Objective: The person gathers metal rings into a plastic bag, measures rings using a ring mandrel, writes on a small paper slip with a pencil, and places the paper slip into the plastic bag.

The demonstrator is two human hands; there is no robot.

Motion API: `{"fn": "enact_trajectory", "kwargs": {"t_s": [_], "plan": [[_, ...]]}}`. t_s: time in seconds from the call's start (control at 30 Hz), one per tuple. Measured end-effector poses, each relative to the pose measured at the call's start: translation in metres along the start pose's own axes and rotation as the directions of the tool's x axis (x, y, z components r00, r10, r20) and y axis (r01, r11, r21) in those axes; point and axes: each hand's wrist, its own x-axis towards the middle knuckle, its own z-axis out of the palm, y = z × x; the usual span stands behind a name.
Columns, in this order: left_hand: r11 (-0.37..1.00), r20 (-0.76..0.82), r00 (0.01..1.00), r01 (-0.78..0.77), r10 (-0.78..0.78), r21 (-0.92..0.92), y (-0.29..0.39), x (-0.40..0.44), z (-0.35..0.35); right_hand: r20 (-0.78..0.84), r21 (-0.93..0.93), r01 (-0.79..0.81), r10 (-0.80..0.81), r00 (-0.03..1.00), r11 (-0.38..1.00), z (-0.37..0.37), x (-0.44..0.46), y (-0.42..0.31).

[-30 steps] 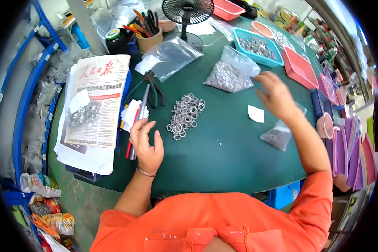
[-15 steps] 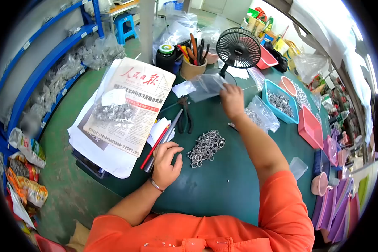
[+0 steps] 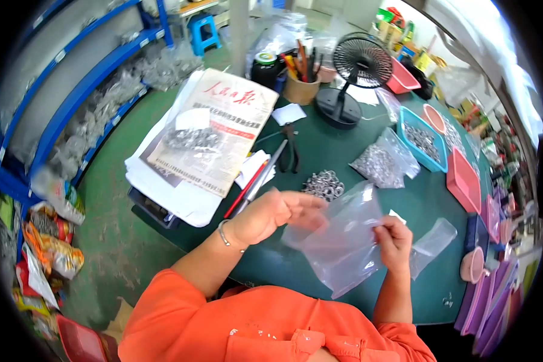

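A clear plastic bag hangs between two parted hands, its edge pinched in the right hand; the open left hand reaches its opposite side, nearer the metal rings.

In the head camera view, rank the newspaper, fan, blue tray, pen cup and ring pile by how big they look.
Largest to smallest:
Newspaper
Fan
Blue tray
Pen cup and ring pile: too alike to rank, and the pile is partly hidden.
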Motion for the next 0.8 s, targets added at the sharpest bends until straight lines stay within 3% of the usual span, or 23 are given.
{"fn": "enact_trajectory", "kwargs": {"t_s": [0.03, 0.07, 0.1, 0.13, 0.17, 0.2, 0.23, 0.27, 0.33, 0.4, 0.47, 0.53, 0.57, 0.6, 0.63, 0.67, 0.73, 0.77, 0.8], "plan": [[1.0, 0.032, 0.999, 0.014, -0.014, 0.001, 0.002, 0.003, 0.004, 0.109, -0.077, -0.011, 0.019, 0.994, 0.997, -0.003, -0.002, 0.001], [0.964, -0.035, 0.991, 0.132, -0.127, 0.232, 0.003, 0.005, 0.012, 0.215, -0.158, -0.017, 0.051, 0.975, 0.987, -0.005, -0.002, 0.001], [0.862, -0.126, 0.97, 0.244, -0.21, 0.444, 0.002, 0.008, 0.018, 0.14, -0.325, 0.18, -0.141, 0.98, 0.928, 0.001, 0.001, -0.001], [0.862, -0.102, 0.971, 0.238, -0.215, 0.448, -0.003, 0.012, 0.021, 0.108, -0.494, 0.343, -0.335, 0.936, 0.799, 0.013, 0.006, -0.005], [0.829, -0.215, 0.959, 0.267, -0.182, 0.491, -0.008, 0.015, 0.023, 0.008, -0.749, 0.327, -0.485, 0.874, 0.576, 0.023, 0.008, -0.021], [0.794, -0.326, 0.935, 0.302, -0.138, 0.528, -0.012, 0.017, 0.026, -0.002, -0.757, 0.318, -0.488, 0.873, 0.571, 0.026, 0.002, -0.02], [0.72, -0.355, 0.933, 0.206, 0.06, 0.663, -0.013, 0.02, 0.036, -0.073, -0.585, 0.29, -0.406, 0.911, 0.757, 0.028, -0.006, -0.014], [0.72, -0.348, 0.936, 0.202, 0.059, 0.664, -0.019, 0.024, 0.04, -0.118, -0.373, 0.244, -0.307, 0.944, 0.895, 0.031, -0.011, -0.011], [0.264, -0.028, 0.85, -0.131, 0.526, 0.956, -0.034, 0.032, 0.047, -0.015, 0.042, 0.078, -0.078, 0.997, 0.996, 0.049, -0.019, -0.033], [0.111, 0.135, 0.792, -0.248, 0.596, 0.962, -0.041, 0.038, 0.06, -0.025, -0.105, 0.179, -0.182, 0.983, 0.978, 0.057, -0.015, -0.038], [0.063, 0.195, 0.769, -0.292, 0.609, 0.954, -0.042, 0.038, 0.065, -0.215, 0.066, 0.125, -0.108, 0.971, 0.99, 0.059, -0.014, -0.03], [0.098, 0.12, 0.713, -0.257, 0.691, 0.961, -0.037, 0.038, 0.066, -0.231, 0.105, 0.13, -0.103, 0.967, 0.986, 0.049, -0.014, -0.024], [0.145, 0.033, 0.65, -0.218, 0.759, 0.965, -0.034, 0.037, 0.065, -0.325, -0.116, 0.319, -0.339, 0.883, 0.941, 0.046, -0.011, -0.022], [0.275, -0.054, 0.623, -0.265, 0.78, 0.924, -0.033, 0.038, 0.059, -0.357, -0.344, 0.456, -0.564, 0.744, 0.82, 0.046, -0.008, -0.024], [0.162, 0.05, 0.619, -0.281, 0.784, 0.946, -0.031, 0.04, 0.06, -0.389, -0.513, 0.455, -0.669, 0.634, 0.728, 0.049, -0.007, -0.03], [0.049, 0.151, 0.615, -0.296, 0.774, 0.954, -0.026, 0.043, 0.063, -0.391, -0.514, 0.449, -0.665, 0.636, 0.731, 0.046, -0.007, -0.038], [-0.063, 0.373, 0.682, -0.434, 0.63, 0.899, -0.032, 0.049, 0.067, -0.05, -0.629, 0.484, -0.653, 0.755, 0.608, 0.043, -0.009, -0.045], [-0.042, 0.315, 0.741, -0.362, 0.593, 0.931, -0.038, 0.049, 0.068, -0.136, -0.467, 0.405, -0.517, 0.845, 0.786, 0.047, -0.012, -0.044], [-0.037, 0.317, 0.744, -0.367, 0.589, 0.93, -0.041, 0.052, 0.061, -0.142, -0.471, 0.398, -0.513, 0.846, 0.787, 0.047, -0.015, -0.042]]}}
